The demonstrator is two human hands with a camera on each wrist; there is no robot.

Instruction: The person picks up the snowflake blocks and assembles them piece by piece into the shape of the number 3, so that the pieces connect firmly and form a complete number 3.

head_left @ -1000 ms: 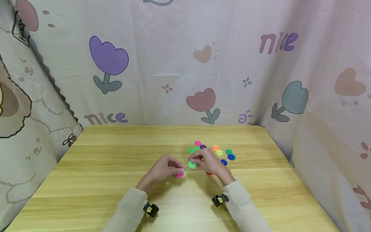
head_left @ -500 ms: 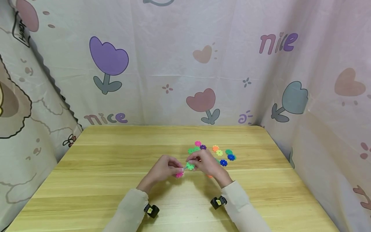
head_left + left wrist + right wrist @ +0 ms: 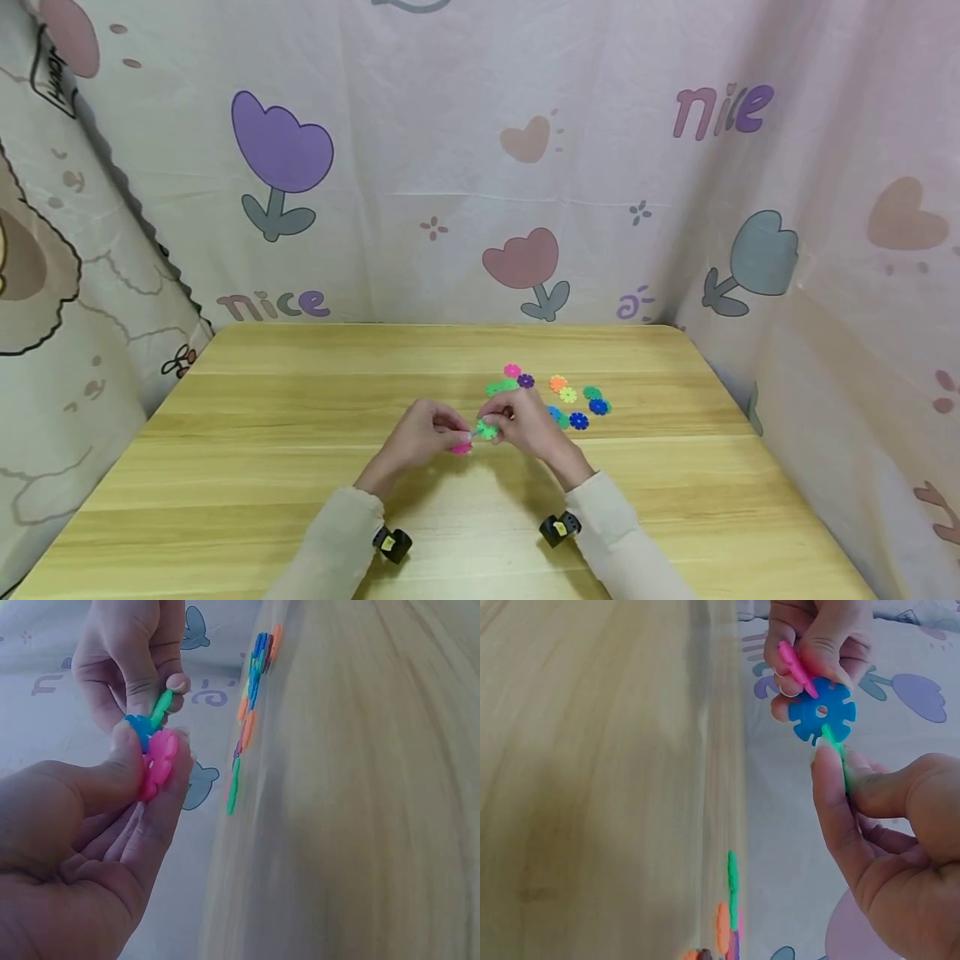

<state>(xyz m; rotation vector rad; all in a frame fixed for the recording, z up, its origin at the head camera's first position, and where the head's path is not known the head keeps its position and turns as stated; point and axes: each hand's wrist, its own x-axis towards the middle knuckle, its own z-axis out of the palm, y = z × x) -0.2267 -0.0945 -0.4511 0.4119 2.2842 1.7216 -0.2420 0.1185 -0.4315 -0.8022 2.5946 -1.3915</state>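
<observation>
Left hand [image 3: 420, 437] is closed on a pink snowflake disc [image 3: 159, 763] already slotted into a blue snowflake disc [image 3: 822, 711], held just above the desk [image 3: 300, 400]. Right hand [image 3: 528, 427] is pinched on a green snowflake disc [image 3: 487, 429], its edge set against a notch of the blue one; full seating cannot be told. Judged progress: two discs joined, third being mated. Right of the hands, a loose cluster of discs [image 3: 570, 396] is left flat on the desk, unassembled, so most of the work is judged outstanding.
</observation>
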